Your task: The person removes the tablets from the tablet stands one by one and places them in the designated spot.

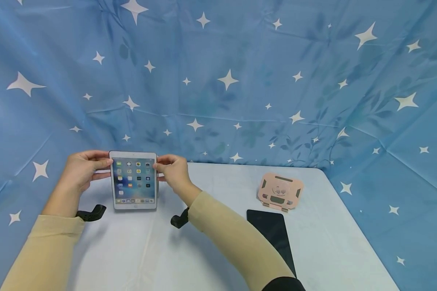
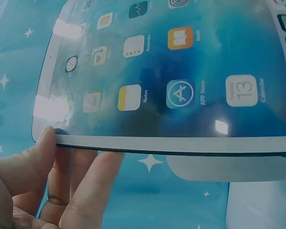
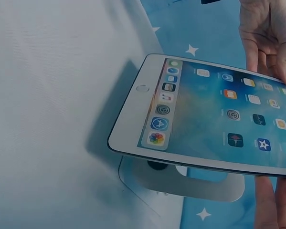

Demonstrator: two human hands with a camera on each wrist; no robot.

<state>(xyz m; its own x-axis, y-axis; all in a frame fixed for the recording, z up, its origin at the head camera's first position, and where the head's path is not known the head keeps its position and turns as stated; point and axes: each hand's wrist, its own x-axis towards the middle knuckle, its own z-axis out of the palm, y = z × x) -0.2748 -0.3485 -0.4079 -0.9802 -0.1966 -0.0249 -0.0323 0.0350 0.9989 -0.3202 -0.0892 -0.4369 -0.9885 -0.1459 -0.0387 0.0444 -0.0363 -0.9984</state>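
A white-framed tablet (image 1: pixel 134 180) stands near-upright at the left of the table, its lit screen full of app icons facing me. My left hand (image 1: pixel 81 167) pinches its upper left edge, thumb on the front frame and fingers behind. On the opposite side, my right hand (image 1: pixel 175 171) grips the upper right edge the same way. Behind the tablet, the right wrist view shows a pale curved piece (image 3: pixel 205 187), perhaps part of a stand. Whether the tablet touches it, I cannot tell.
To the right, a pink plate-like holder (image 1: pixel 280 192) with dark pads and cut-outs lies on the white table (image 1: pixel 335 238). Nearer me, a flat black slab (image 1: pixel 271 232) is partly covered by my right sleeve. A blue star-patterned cloth (image 1: pixel 225 101) hangs behind.
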